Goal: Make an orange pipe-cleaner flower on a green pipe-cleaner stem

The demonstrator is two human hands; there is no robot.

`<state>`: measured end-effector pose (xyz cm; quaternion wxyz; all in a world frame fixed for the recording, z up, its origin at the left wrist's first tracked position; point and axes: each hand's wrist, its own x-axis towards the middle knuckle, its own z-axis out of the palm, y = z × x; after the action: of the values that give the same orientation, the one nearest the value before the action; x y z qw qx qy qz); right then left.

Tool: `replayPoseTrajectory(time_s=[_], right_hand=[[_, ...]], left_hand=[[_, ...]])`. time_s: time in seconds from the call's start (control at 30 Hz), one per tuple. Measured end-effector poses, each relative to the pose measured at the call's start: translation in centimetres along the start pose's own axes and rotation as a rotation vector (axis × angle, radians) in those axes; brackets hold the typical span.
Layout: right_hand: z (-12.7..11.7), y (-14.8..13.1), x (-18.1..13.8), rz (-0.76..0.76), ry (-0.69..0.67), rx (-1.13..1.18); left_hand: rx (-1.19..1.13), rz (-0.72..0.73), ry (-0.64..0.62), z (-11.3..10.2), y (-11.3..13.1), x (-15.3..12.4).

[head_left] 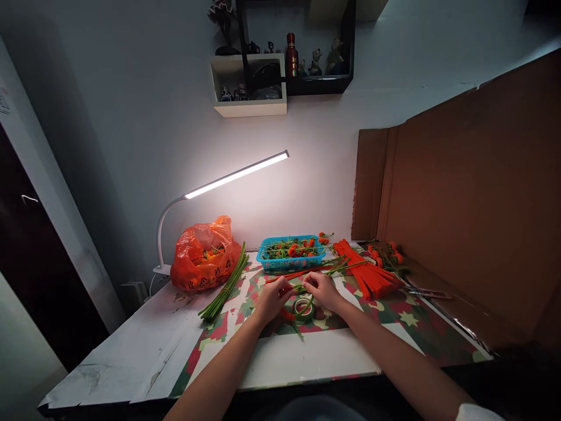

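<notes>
A thin green stem (299,288) is pinched by both the left hand (274,298) and the right hand (323,289) and is seen in the gap between them; its ends cannot be made out. Just below the hands, a ring-shaped green-and-white roll (303,317) is partly covered. Beyond the hands, a blue openwork plastic basket (291,265) is filled with round orange flowers (292,252) and greenery. Further left, orange-yellow contents, hard to make out, are held in a translucent orange plastic bag (199,272).
</notes>
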<state>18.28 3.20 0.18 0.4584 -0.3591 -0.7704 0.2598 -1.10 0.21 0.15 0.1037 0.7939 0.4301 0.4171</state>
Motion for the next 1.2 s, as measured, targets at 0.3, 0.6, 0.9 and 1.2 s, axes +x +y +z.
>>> replayPoseTrajectory(time_s=[0.3,0.6,0.9,1.2], right_hand=[[0.1,0.3,-0.1,-0.012,-0.036,0.011],[0.5,0.8,-0.4,0.006,-0.097,-0.01],[1.1,1.7,-0.2,0.002,-0.102,-0.003],[1.6,0.8,-0.5,-0.01,-0.128,0.084]], left_hand=[[-0.013,0.007,-0.008,0.0,0.0,0.0],[0.006,-0.033,-0.025,0.0,0.1,0.0],[0.038,-0.026,-0.029,-0.1,0.1,0.0],[-0.008,-0.016,-0.105,0.4,0.2,-0.1]])
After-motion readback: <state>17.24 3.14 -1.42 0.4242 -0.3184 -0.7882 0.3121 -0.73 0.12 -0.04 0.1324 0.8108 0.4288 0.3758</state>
